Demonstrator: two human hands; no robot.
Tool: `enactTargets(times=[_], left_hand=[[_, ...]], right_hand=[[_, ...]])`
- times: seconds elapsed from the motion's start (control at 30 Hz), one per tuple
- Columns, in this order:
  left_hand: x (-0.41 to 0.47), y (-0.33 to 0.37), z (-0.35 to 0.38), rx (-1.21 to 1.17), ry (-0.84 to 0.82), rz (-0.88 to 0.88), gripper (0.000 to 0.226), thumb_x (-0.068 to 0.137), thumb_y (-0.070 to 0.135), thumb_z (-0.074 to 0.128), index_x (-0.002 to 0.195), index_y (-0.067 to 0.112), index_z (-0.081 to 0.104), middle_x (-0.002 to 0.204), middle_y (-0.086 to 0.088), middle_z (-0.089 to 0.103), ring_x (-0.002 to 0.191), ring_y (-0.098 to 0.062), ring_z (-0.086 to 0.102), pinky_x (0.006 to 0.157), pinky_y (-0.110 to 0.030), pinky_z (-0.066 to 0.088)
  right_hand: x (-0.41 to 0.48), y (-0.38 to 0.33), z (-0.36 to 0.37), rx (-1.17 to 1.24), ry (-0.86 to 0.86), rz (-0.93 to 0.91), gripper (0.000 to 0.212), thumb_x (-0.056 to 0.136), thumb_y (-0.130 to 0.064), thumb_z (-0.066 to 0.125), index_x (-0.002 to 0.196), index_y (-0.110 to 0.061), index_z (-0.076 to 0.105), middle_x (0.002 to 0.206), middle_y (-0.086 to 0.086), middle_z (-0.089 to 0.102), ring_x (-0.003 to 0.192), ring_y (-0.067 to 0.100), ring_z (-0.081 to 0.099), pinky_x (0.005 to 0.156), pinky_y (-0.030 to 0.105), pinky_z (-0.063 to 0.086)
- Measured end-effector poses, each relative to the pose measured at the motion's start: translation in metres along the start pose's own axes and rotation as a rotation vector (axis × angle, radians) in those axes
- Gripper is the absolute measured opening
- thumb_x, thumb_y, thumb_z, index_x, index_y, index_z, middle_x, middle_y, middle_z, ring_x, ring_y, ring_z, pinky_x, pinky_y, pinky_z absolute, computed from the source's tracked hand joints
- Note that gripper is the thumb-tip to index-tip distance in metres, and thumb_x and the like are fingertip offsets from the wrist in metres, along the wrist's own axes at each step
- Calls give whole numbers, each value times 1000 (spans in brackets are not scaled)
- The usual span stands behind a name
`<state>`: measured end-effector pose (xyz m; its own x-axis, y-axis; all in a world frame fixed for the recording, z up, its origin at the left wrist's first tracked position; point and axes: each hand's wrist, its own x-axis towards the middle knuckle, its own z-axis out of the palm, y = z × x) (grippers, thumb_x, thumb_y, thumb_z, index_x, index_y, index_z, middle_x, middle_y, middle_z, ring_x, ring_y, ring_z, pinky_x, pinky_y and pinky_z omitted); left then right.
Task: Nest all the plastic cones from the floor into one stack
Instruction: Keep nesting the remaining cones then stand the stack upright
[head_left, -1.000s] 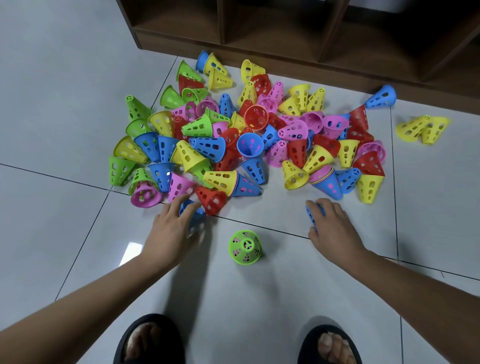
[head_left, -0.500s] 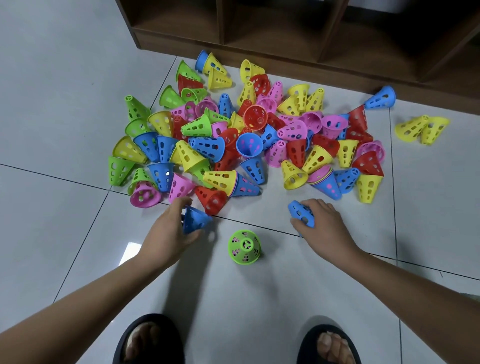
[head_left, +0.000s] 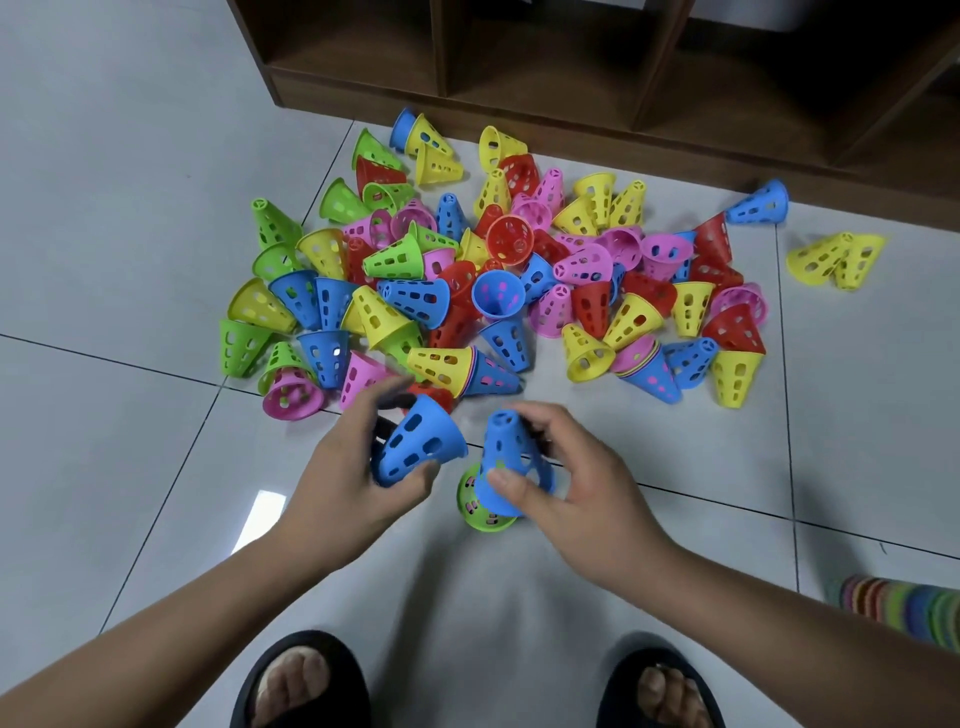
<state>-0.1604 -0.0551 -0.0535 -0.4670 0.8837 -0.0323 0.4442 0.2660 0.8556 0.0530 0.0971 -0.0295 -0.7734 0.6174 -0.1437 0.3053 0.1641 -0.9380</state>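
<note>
A heap of several perforated plastic cones (head_left: 498, 280) in blue, yellow, green, red and pink covers the tiled floor ahead. My left hand (head_left: 348, 483) grips a blue cone (head_left: 421, 441), tilted with its wide rim to the upper right. My right hand (head_left: 576, 493) holds a second blue cone (head_left: 506, 452) upright, narrow end up, directly over a green cone (head_left: 480, 512) that stands alone on the floor and is partly hidden by it. I cannot tell whether the two touch.
A dark wooden shelf unit (head_left: 571, 104) runs along the back. Two yellow cones (head_left: 836, 260) and a lone blue cone (head_left: 761, 205) lie apart at the right. A striped stack of nested cones (head_left: 904, 608) shows at the right edge. My sandalled feet (head_left: 301, 680) are below.
Each hand picked a blue cone off the floor near the heap and lifted it. Both moved inward; the right one now holds its cone above the green cone.
</note>
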Motion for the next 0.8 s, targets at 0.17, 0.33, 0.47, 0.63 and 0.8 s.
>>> enactTargets(times=[0.17, 0.33, 0.47, 0.63, 0.8], left_hand=[[-2, 17, 4, -8, -44, 90, 59, 81, 24, 85, 130, 35, 56, 115, 13, 65, 91, -22, 64, 75, -23, 52], [2, 12, 22, 81, -182, 227, 59, 76, 17, 89, 129, 25, 63, 128, 9, 61, 113, -20, 63, 91, -34, 54], [18, 6, 32, 185, -188, 274, 55, 81, 33, 85, 132, 29, 64, 128, 15, 58, 118, -10, 58, 97, -33, 53], [37, -11, 43, 319, -250, 297, 58, 85, 46, 78, 140, 34, 61, 128, 12, 56, 115, -15, 57, 97, -37, 53], [47, -29, 54, 368, -297, 285, 61, 86, 60, 74, 140, 38, 56, 124, 12, 54, 106, -15, 58, 92, -37, 56]], right_hand=[[-5, 35, 11, -364, -133, -127, 41, 89, -26, 78, 128, -28, 64, 127, -20, 61, 126, 4, 56, 104, 28, 47], [9, 59, 6, -470, -122, -95, 44, 86, -34, 75, 128, -27, 62, 124, -17, 52, 118, 8, 58, 96, 36, 53], [32, 62, 0, -486, -153, -31, 43, 90, -36, 78, 128, -33, 59, 119, -20, 52, 102, 6, 63, 85, 39, 57], [52, 76, -10, -532, -349, -32, 54, 88, -26, 77, 137, -31, 55, 117, -11, 58, 102, 10, 63, 91, 39, 57], [60, 89, -30, -705, -249, -112, 57, 92, -20, 73, 146, -24, 55, 130, -4, 58, 123, 18, 55, 104, 39, 50]])
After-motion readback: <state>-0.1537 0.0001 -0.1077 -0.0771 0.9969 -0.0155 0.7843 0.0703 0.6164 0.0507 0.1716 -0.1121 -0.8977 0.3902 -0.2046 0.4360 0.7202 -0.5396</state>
